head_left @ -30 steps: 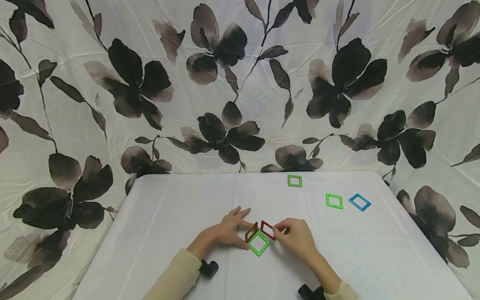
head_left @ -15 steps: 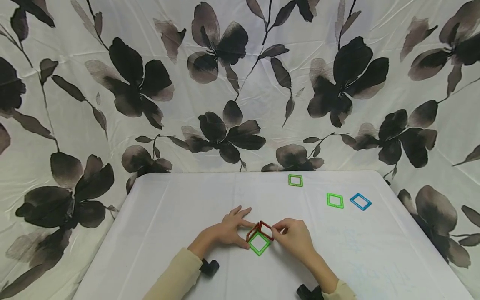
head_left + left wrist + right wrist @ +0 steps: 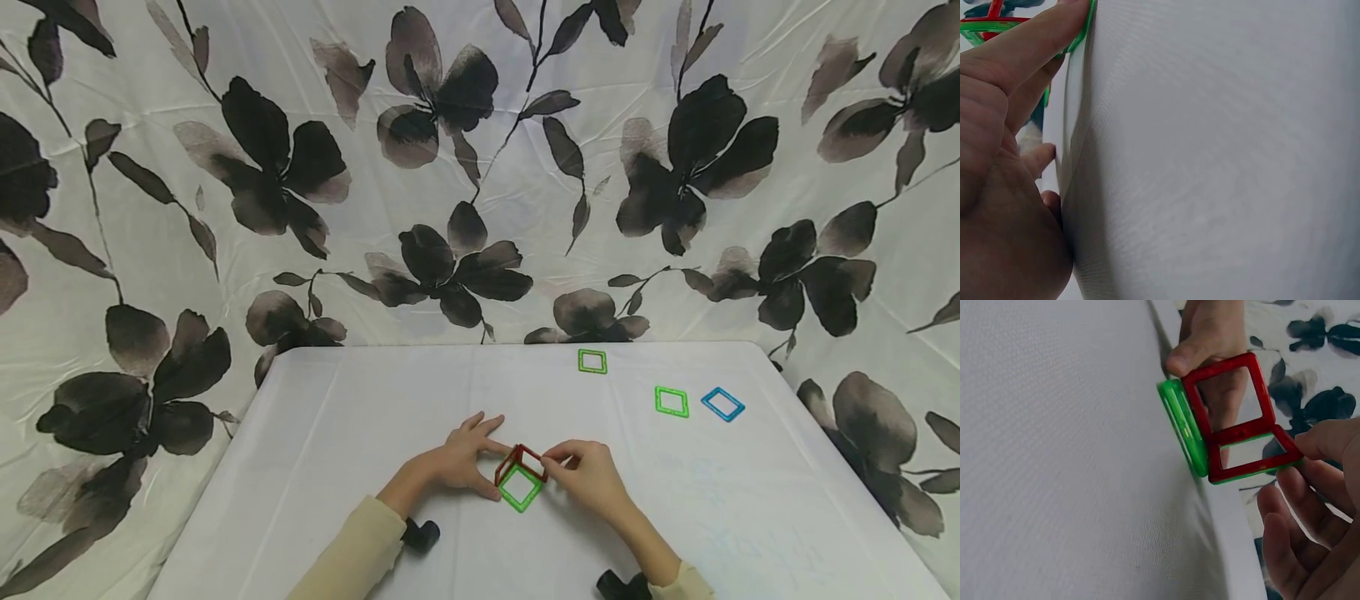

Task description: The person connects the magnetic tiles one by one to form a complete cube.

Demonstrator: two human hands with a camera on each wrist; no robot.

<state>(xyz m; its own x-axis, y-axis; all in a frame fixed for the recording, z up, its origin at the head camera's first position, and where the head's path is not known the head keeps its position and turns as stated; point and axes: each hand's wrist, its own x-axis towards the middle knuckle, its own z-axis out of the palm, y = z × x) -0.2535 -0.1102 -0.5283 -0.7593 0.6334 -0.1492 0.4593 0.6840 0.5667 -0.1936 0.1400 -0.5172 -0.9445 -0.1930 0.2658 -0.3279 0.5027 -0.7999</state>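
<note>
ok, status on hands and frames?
Right hand pinches one red frame; left hand spread at other red frame. Both upright, edges meeting, along flat green frame. No obstruction visible.

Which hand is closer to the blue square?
Right. The right hand is left of the blue square, toward the person; the left hand is even farther left.

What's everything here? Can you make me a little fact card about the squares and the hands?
Left hand: spread, at the left red square
Right hand: pinching the right red square
How the red squares stand: upright, meeting at a corner
Near green square: flat, beside the red ones
Farther off: back green square, side green square, blue square, all flat
Table: white
Behind it: flowery cloth
</note>
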